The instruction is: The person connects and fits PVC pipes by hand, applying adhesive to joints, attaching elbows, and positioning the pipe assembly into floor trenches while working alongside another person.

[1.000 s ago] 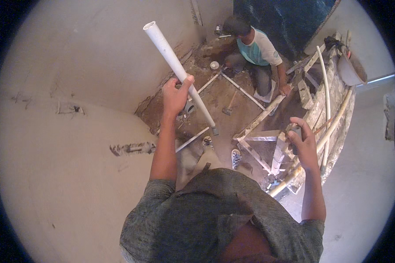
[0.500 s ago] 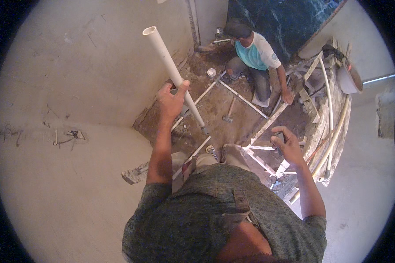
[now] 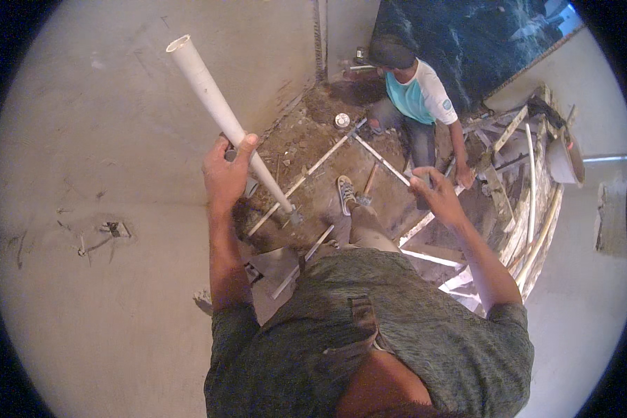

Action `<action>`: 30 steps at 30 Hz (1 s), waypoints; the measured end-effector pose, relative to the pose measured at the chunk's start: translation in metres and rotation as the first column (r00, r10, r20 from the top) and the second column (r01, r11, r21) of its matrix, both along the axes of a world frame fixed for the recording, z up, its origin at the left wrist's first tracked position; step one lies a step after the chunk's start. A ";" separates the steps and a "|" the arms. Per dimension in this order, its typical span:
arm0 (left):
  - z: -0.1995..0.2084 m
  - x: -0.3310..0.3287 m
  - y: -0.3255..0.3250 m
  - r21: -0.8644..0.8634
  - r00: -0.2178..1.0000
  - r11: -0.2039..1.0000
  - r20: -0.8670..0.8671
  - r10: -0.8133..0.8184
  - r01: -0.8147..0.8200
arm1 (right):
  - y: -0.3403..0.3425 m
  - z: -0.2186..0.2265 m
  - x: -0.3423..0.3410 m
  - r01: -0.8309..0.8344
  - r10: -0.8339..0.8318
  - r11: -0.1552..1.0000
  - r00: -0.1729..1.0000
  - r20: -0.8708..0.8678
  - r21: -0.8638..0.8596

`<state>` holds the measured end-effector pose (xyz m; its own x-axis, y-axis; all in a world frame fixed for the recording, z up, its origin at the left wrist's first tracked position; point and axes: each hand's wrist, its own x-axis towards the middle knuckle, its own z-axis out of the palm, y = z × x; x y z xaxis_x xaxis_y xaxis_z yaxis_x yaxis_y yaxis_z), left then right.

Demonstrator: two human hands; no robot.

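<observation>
A long white plastic pipe [image 3: 209, 94] slants up to the left in my left hand [image 3: 226, 173], its open mouth uppermost. A grey fitting [image 3: 296, 215] sits at its lower end, above the dirt floor. Beside the left palm a small dark grey piece [image 3: 230, 155] shows, mostly hidden by the fingers. My right hand [image 3: 439, 198] is raised, its thumb and fingers closed on a small grey piece whose shape is largely hidden. Beneath the hands, thin white pipes [image 3: 320, 161] lie joined at a corner by a grey elbow [image 3: 359, 129].
A co-worker in a turquoise and white shirt [image 3: 411, 97] kneels ahead. A hammer [image 3: 369, 182] lies near my shoe [image 3: 345, 194]. Wooden planks, pipes and a pale bucket [image 3: 566, 160] are stacked at the right. Plaster walls [image 3: 104, 139] stand left; a dark marbled panel [image 3: 460, 49] stands behind.
My left hand has moved left with the pipe, and my right hand has risen slightly leftward. One foot has stepped forward beside the hammer.
</observation>
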<state>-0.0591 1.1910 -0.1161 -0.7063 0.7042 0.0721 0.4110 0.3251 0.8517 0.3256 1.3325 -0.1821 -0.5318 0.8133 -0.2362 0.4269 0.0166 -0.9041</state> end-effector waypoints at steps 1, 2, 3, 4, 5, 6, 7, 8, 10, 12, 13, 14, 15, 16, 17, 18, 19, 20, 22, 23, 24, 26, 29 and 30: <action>-0.001 -0.006 0.006 -0.020 1.000 1.000 0.012 0.008 -0.008 | 0.017 -0.001 -0.013 -0.006 0.006 1.000 1.000 0.013 0.010; -0.004 -0.012 0.014 -0.026 1.000 1.000 -0.015 0.006 -0.006 | 0.035 -0.003 -0.026 -0.012 0.012 1.000 1.000 0.026 0.020; -0.007 -0.017 0.023 -0.033 0.999 0.999 -0.041 0.004 -0.005 | 0.053 -0.005 -0.039 -0.019 0.018 0.999 0.999 0.040 0.030; -0.009 -0.021 0.033 -0.042 0.998 0.999 -0.070 0.003 -0.006 | 0.072 -0.007 -0.053 -0.038 0.036 0.998 0.998 0.047 0.049; -0.009 -0.026 0.045 -0.054 0.998 0.999 -0.059 0.004 -0.007 | 0.091 -0.011 -0.066 -0.056 0.053 0.996 0.997 0.055 0.066; -0.008 -0.030 0.059 -0.066 0.999 0.998 -0.048 0.004 -0.007 | 0.112 -0.015 -0.079 -0.074 0.069 0.994 0.996 0.063 0.083; -0.008 -0.034 0.074 -0.080 0.999 0.997 -0.033 -0.001 -0.002 | 0.135 -0.026 -0.089 -0.093 0.090 0.992 0.995 0.037 0.090; -0.011 -0.041 0.089 -0.071 0.999 0.997 -0.044 -0.017 0.014 | 0.156 -0.037 -0.103 -0.089 0.088 0.994 0.996 0.012 0.069; -0.019 -0.056 0.121 -0.055 0.996 0.997 -0.068 -0.052 0.048 | 0.194 -0.056 -0.128 -0.080 0.081 0.996 0.996 -0.039 0.025; -0.024 -0.067 0.156 -0.127 0.998 0.991 -0.023 -0.052 0.049 | 0.229 -0.068 -0.149 -0.103 0.104 0.994 0.995 -0.012 0.046; -0.026 -0.069 0.169 -0.171 0.999 0.984 0.007 -0.053 0.053 | 0.245 -0.072 -0.158 -0.116 0.120 0.988 0.992 -0.028 0.098; -0.028 -0.071 0.183 -0.168 0.996 0.983 0.048 -0.071 0.079 | 0.261 -0.079 -0.165 -0.127 0.135 0.981 0.990 -0.043 0.149; -0.030 -0.075 0.198 -0.163 0.992 0.981 0.090 -0.091 0.104 | 0.271 -0.086 -0.170 -0.111 0.115 0.991 0.992 -0.050 0.078; -0.031 -0.079 0.213 -0.149 0.987 0.981 0.121 -0.103 0.121 | 0.286 -0.094 -0.178 -0.098 0.099 0.995 0.993 -0.062 0.018; -0.032 -0.082 0.225 -0.158 0.983 0.978 0.146 -0.114 0.137 | 0.296 -0.093 -0.185 -0.082 0.081 0.996 0.996 -0.031 -0.033; -0.035 -0.083 0.237 -0.166 0.977 0.974 0.172 -0.125 0.154 | 0.307 -0.098 -0.191 -0.064 0.064 0.994 0.998 0.002 -0.084; -0.044 -0.086 0.252 -0.171 0.969 0.968 0.199 -0.148 0.183 | 0.319 -0.114 -0.193 -0.087 0.088 0.995 0.996 -0.023 0.046; -0.055 -0.089 0.267 -0.139 0.942 0.962 0.275 -0.192 0.236 | 0.332 -0.135 -0.196 -0.103 0.113 0.979 0.993 -0.043 0.176; -0.088 -0.098 0.292 -0.063 0.867 0.944 0.420 -0.269 0.323 | 0.352 -0.168 -0.206 -0.111 0.128 0.964 0.990 -0.055 0.241; -0.109 -0.100 0.302 -0.094 0.838 0.936 0.483 -0.255 0.340 | 0.359 -0.181 -0.215 -0.105 0.116 0.978 0.992 -0.051 0.178; -0.132 -0.102 0.311 -0.125 0.805 0.925 0.543 -0.239 0.359 | 0.365 -0.200 -0.224 -0.097 0.105 0.987 0.993 -0.061 0.128; -0.193 -0.105 0.331 -0.129 0.762 0.910 0.600 -0.245 0.394 | 0.376 -0.240 -0.238 -0.074 0.078 0.996 0.993 -0.087 0.048; -0.293 -0.111 0.352 -0.176 0.722 0.873 0.646 -0.246 0.455 | 0.393 -0.319 -0.257 -0.027 0.035 0.991 0.998 -0.056 0.134; -0.326 -0.112 0.357 -0.194 0.721 0.860 0.646 -0.249 0.471 | 0.397 -0.345 -0.261 -0.008 0.014 0.981 0.999 -0.032 0.196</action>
